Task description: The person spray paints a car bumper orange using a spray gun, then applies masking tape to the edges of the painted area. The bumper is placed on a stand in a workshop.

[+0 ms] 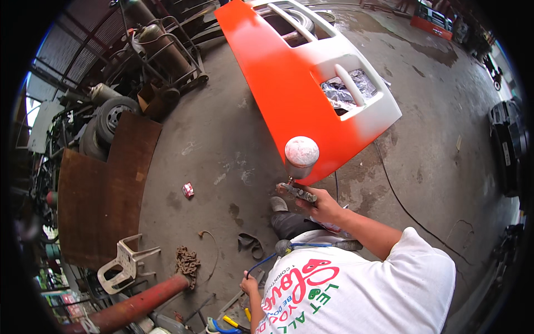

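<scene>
Beside the panel [267, 94], right hand [324, 207] grips a spray gun [300, 167], handle hidden; left hand [250, 284] apparently grips blue hose [260, 265].

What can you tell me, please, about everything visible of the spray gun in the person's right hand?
The spray gun looks metallic and well used, its grey body stained reddish near the front. A narrow neck joins it to a silvery cup above, with a pale, round, blotched lid. The right hand grips the gun, whose front end points toward the person's left. It appears before the near end of an orange-and-white bumper-like panel; whether they touch cannot be told.
</scene>
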A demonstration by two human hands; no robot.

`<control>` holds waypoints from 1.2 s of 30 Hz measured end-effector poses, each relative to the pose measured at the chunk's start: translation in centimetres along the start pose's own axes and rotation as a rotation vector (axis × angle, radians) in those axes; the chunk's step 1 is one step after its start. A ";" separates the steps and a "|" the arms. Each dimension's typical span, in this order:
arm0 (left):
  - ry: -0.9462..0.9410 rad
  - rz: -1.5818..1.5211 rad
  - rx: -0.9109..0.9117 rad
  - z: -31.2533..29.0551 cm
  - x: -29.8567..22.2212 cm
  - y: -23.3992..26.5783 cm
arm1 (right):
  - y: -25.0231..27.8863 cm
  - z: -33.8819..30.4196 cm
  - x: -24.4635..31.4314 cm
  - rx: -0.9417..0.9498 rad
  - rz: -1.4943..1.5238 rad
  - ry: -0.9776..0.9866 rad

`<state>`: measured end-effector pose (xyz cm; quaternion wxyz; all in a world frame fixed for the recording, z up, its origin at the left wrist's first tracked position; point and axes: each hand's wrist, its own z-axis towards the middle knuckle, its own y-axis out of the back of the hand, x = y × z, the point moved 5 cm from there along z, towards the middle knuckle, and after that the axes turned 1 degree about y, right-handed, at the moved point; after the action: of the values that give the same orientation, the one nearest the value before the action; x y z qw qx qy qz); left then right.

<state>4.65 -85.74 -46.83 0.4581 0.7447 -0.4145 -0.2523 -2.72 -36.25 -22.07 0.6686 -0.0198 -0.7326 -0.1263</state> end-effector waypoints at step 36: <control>-0.573 -0.744 0.587 73.3 -53.1 40.2 | -29.4 17.4 -1.3 -2.175 0.069 -0.714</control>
<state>-94.36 -84.82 -44.38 -0.0200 0.8389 -0.2846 -0.4636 -25.37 -60.85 -29.32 0.0544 -0.6425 -0.3826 -0.6617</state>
